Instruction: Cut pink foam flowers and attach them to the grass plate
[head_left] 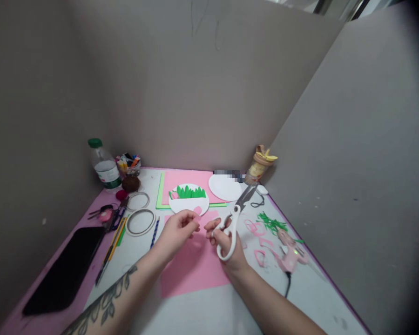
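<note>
White-handled scissors [236, 223] are in my right hand [232, 251], the blades tilted up and to the right, away from me. My left hand [181, 230] is closed in a pinch at the fingertips, with a small pink paper piece [197, 210] showing there. Both hands hover close together over a pink paper sheet [192, 272]. Just beyond my left hand lies a white paper plate [181, 206], with green paper grass [192, 192] and a pink round piece [174, 195] on it.
To the right are pink paper scraps [260, 258], green paper strips [272, 222] and a pink glue gun [291, 256] with a cord. Tape rolls [140, 222], pencils [112, 246], a black phone-like slab [66, 267] and a bottle [106, 170] stand left. Another white plate [225, 187] lies behind.
</note>
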Available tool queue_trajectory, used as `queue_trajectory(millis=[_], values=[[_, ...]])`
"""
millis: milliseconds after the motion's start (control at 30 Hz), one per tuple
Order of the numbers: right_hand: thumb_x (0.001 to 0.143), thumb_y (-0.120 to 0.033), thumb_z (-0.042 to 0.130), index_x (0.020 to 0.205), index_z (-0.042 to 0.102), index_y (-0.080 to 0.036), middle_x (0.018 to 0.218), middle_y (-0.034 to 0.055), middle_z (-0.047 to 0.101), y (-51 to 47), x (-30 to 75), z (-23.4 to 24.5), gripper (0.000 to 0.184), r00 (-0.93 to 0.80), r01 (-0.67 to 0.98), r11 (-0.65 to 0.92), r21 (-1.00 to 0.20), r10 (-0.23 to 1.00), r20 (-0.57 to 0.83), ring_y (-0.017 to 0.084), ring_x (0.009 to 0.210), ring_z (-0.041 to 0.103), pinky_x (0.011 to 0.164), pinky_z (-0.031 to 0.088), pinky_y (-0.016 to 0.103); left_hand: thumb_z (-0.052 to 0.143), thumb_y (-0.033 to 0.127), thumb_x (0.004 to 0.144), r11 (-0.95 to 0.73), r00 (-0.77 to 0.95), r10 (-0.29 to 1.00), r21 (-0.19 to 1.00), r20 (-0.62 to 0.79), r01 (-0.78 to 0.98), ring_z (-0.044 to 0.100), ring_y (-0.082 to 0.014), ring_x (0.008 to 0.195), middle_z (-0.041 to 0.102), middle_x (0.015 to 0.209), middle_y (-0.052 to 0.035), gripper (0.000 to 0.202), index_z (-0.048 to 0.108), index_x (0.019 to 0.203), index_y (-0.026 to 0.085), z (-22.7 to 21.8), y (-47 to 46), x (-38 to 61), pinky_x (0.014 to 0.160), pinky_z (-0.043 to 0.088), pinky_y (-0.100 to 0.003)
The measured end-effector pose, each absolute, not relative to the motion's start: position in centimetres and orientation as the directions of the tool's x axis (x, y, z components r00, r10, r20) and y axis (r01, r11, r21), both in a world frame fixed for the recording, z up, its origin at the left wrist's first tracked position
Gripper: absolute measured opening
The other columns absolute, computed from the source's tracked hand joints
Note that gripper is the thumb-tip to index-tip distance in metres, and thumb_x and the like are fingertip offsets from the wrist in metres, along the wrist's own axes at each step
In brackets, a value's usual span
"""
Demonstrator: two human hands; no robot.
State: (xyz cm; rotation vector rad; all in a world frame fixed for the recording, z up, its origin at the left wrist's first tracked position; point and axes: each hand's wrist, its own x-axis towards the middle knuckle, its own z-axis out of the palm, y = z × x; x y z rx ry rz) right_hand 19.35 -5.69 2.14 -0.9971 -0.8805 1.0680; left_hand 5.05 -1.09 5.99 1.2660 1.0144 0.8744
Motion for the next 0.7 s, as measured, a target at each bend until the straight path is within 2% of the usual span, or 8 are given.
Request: queue_trajectory(millis=[167,300,433,500,600,700], values=[[0.070,-0.031,0.066,0.082,0.059,-0.017,0.076,0.0020,0.060,-5.5,19.4,1.6,0.019,0.226,-0.197,0.142,-0.970,0.969,0.096,0.013,0.059,0.053,0.052,0.041,0.025,0.059,0.026,0.072,0.055,0.277,0.959,0.998,-0.056,0.010,0.060,-0.0154,0.070,0.063,0.080,-0.0048,0.029,0.070,0.097,0.016,6.3,-1.2,5.0,0.059,0.050,-0.026],[0.070,-0.030,0.067,0.083,0.055,-0.018,0.075,0.0010,0.059,-5.3,19.5,1.1,0.021,0.256,-0.086,0.158,-0.984,0.958,0.132,0.014,0.063,0.053,0.057,0.043,0.026,0.060,0.018,0.068,-0.021,0.364,0.931,0.997,-0.009,0.077,0.055,-0.0125,0.062,0.062,0.073,-0.0009,0.039,0.066,0.106,0.015,6.2,-1.3,5.2,0.061,0.047,-0.026],[0.066,-0.029,0.074,0.079,0.049,-0.019,0.067,-0.0030,0.055,-5.4,19.4,0.9,0.030,0.287,-0.033,0.107,-0.994,0.953,0.094,0.012,0.058,0.050,0.056,0.042,0.025,0.061,0.015,0.068,-0.061,0.409,0.912,0.992,0.010,0.110,0.057,-0.0134,0.066,0.064,0.073,-0.0005,0.041,0.064,0.109,0.014,5.9,-1.5,5.4,0.064,0.045,-0.025],[0.065,-0.029,0.074,0.080,0.047,-0.020,0.065,-0.0043,0.053,-5.5,19.3,0.9,0.033,0.311,-0.026,0.099,-0.995,0.946,0.086,0.011,0.056,0.049,0.054,0.041,0.024,0.063,0.018,0.068,-0.051,0.409,0.913,0.993,0.003,0.106,0.058,-0.0136,0.066,0.064,0.074,-0.0012,0.034,0.065,0.102,0.015,5.6,-1.6,5.5,0.062,0.044,-0.024],[0.067,-0.029,0.073,0.081,0.046,-0.020,0.067,-0.0043,0.053,-5.6,19.3,0.9,0.031,0.334,-0.008,0.135,-0.991,0.934,0.124,0.011,0.056,0.049,0.054,0.042,0.024,0.066,0.027,0.070,0.018,0.451,0.890,0.994,-0.064,0.105,0.055,-0.0122,0.057,0.061,0.065,-0.0001,0.014,0.063,0.077,0.015,5.2,-1.7,5.6,0.054,0.042,-0.023],[0.068,-0.031,0.073,0.081,0.045,-0.020,0.067,-0.0042,0.052,-5.7,19.3,0.8,0.033,0.308,-0.012,0.127,-0.992,0.944,0.117,0.011,0.057,0.049,0.055,0.043,0.024,0.064,0.032,0.073,0.084,0.462,0.879,0.993,-0.115,0.088,0.051,-0.0105,0.051,0.058,0.059,0.0011,0.018,0.059,0.069,0.015,5.1,-1.6,5.6,0.049,0.040,-0.021]])
